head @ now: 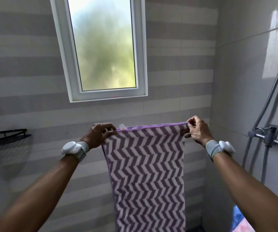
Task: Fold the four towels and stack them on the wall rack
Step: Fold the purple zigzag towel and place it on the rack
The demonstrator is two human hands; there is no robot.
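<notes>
The towel [146, 173], purple-and-white zigzag with a lilac hem, hangs flat from its level top edge, from mid-view down to 6 o'clock. The left hand [99, 133] pinches its 11 o'clock corner and the right hand [197, 131] its 1 o'clock corner. A small pale label [122, 126] stands above the hem near the left corner. The black wall rack [9, 136] sits at 9 o'clock, well apart from the towel.
</notes>
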